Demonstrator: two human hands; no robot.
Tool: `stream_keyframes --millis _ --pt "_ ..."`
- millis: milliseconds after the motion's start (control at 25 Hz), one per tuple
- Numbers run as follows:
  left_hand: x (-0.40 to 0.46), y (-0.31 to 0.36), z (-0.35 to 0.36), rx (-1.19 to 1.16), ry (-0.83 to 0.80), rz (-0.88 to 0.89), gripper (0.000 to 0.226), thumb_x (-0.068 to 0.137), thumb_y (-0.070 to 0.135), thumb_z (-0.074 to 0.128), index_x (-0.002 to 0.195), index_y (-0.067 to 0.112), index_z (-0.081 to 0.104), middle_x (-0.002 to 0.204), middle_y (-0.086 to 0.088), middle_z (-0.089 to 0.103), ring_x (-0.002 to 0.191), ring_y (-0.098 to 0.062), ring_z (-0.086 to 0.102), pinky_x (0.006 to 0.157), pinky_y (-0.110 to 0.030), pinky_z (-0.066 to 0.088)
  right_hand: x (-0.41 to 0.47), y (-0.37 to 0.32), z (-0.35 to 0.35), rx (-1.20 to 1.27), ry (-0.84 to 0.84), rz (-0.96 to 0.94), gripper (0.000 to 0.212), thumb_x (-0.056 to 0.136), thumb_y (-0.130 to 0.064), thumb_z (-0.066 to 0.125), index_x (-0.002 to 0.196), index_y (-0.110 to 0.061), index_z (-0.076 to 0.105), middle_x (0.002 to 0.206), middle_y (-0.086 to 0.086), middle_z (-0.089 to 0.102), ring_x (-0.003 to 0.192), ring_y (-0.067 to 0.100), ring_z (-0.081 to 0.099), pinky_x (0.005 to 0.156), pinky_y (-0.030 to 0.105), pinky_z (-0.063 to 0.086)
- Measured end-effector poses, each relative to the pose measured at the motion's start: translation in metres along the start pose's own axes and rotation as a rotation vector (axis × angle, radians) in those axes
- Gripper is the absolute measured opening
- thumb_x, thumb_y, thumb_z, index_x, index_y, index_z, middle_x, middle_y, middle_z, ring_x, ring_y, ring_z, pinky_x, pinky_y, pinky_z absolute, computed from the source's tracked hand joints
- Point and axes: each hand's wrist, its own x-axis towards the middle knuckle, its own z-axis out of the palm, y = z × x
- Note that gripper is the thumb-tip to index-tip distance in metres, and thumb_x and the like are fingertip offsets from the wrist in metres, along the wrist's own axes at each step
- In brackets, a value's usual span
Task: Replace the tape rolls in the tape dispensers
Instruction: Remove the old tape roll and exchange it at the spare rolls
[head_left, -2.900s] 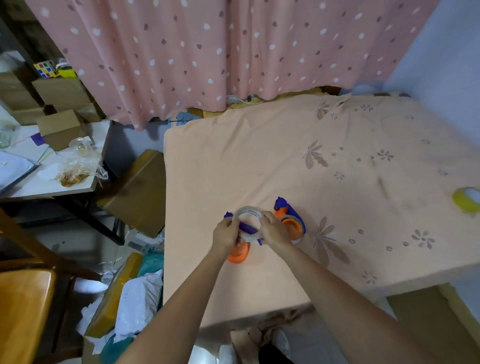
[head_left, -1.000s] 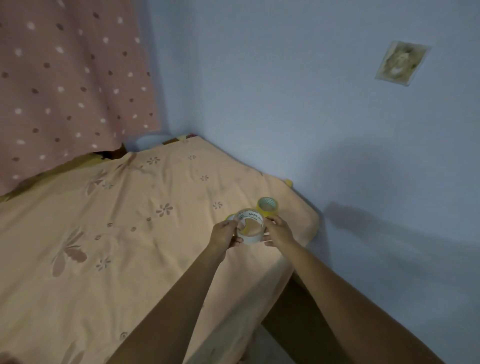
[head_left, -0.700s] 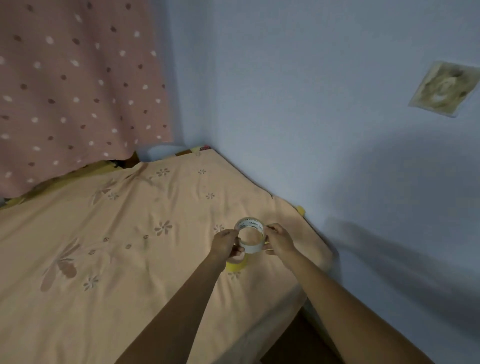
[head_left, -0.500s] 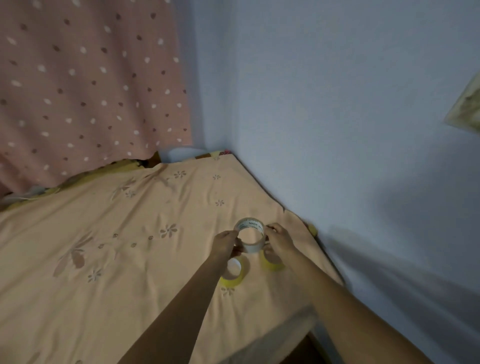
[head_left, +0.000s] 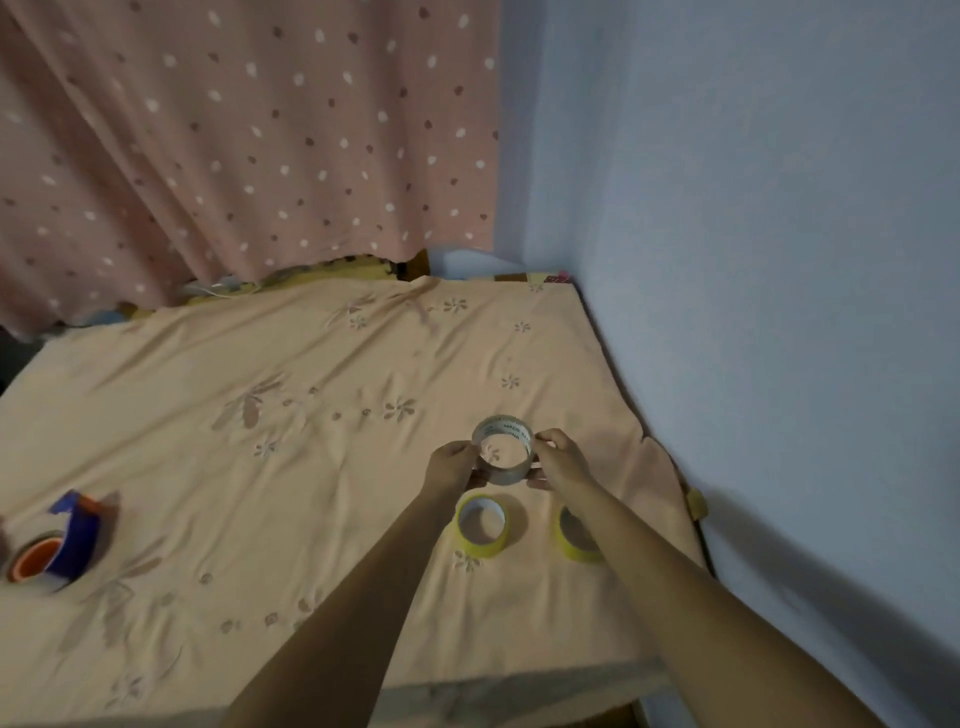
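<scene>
While both hands (head_left: 511, 462) pinch it, the clear tape roll (head_left: 503, 450) shows unreadable core print.

Single head-worn view, looking forward and down over the bed (head_left: 311, 467), hands near centre.

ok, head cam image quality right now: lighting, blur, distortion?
Head view: dim, flat, bluish light; soft shadow on the blue wall. Slight blur on the blue-and-orange tape dispenser at the left edge. Wide-angle stretch on the forearms. The clear tape roll between left hand and right hand reads sharp enough, though its core print is illegible.
</scene>
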Motion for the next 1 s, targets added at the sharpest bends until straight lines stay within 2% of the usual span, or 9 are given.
stream_keyframes --millis 120,240,360,480,600,680,840,920,1000 --pt "0.025 -0.008 -0.008 0.024 0.04 0.01 0.019 0.092 0.013 0.053 0.077 0.003 0.057 0.065 -0.013 0.051 0.056 -0.024 0.049 0.056 -0.03 0.045 0.02 0.0 0.015 -0.047 -0.011 0.01 0.005 0.089 -0.024 0.057 0.087 -0.021 0.059 0.102 0.013 0.064 0.077 0.03 0.07 0.069 0.035 0.061" --pt "0.056 -0.019 -0.009 0.064 0.076 0.022 0.03 0.094 0.016 0.052 0.066 0.008 0.057 0.053 -0.009 0.054 0.06 -0.027 0.053 0.062 -0.035 0.049 0.041 -0.006 0.028 -0.136 0.011 0.002 0.009 0.092 -0.02 0.054 0.098 -0.014 0.058 0.101 0.011 0.064 0.083 0.031 0.07 0.07 0.036 0.061" --pt "0.09 -0.029 -0.014 0.067 0.075 -0.01 0.031 0.093 0.012 0.05 0.063 0.011 0.058 0.044 -0.001 0.055 0.059 -0.027 0.054 0.066 -0.04 0.051 0.068 -0.006 0.045 -0.337 0.041 -0.035 0.014 0.09 -0.021 0.052 0.097 -0.015 0.063 0.099 0.011 0.07 0.091 0.031 0.07 0.08 0.042 0.058" --pt "0.119 -0.039 -0.016 0.044 0.037 -0.075 0.023 0.09 0.008 0.05 0.068 0.004 0.057 0.056 -0.012 0.053 0.059 -0.027 0.052 0.061 -0.034 0.049 0.089 0.003 0.06 -0.488 0.056 -0.035 0.017 0.085 -0.025 0.057 0.094 -0.013 0.065 0.104 0.014 0.069 0.097 0.032 0.064 0.075 0.035 0.046" --pt "0.135 -0.054 -0.015 0.054 0.011 -0.125 0.014 0.087 0.006 0.05 0.079 -0.001 0.059 0.06 -0.013 0.052 0.059 -0.027 0.052 0.057 -0.03 0.048 0.102 0.017 0.069 -0.546 0.066 -0.014 0.034 0.087 -0.033 0.058 0.107 -0.008 0.068 0.11 0.017 0.067 0.105 0.035 0.061 0.082 0.038 0.046" --pt "0.142 -0.063 -0.017 0.057 0.013 -0.169 0.012 0.088 0.008 0.051 0.087 -0.001 0.059 0.065 -0.011 0.054 0.056 -0.023 0.053 0.058 -0.03 0.049 0.111 0.025 0.074 -0.58 0.046 0.003 0.033 0.091 -0.031 0.054 0.108 -0.006 0.068 0.112 0.018 0.068 0.105 0.036 0.061 0.08 0.037 0.046" --pt "0.151 -0.079 -0.016 0.024 0.033 -0.259 0.011 0.088 0.009 0.052 0.094 0.002 0.059 0.073 -0.01 0.056 0.058 -0.022 0.057 0.066 -0.033 0.054 0.123 0.036 0.077 -0.605 -0.017 0.073 0.029 0.091 -0.022 0.048 0.108 -0.007 0.066 0.115 0.019 0.066 0.106 0.037 0.06 0.073 0.029 0.036" --pt "0.152 -0.085 -0.015 0.019 0.018 -0.279 0.016 0.084 0.013 0.056 0.095 0.002 0.06 0.081 -0.015 0.058 0.063 -0.024 0.058 0.073 -0.037 0.053 0.126 0.041 0.076 -0.597 -0.056 0.086 0.033 0.09 -0.026 0.047 0.112 -0.01 0.065 0.116 0.016 0.066 0.109 0.036 0.06 0.075 0.03 0.038" --pt "0.151 -0.093 -0.012 0.016 -0.002 -0.297 0.027 0.072 0.02 0.063 0.091 0.002 0.059 0.084 -0.017 0.057 0.071 -0.026 0.058 0.077 -0.038 0.052 0.127 0.049 0.074 -0.594 -0.112 0.137 0.042 0.086 -0.034 0.046 0.118 -0.013 0.063 0.121 0.014 0.066 0.113 0.034 0.06 0.085 0.035 0.046"
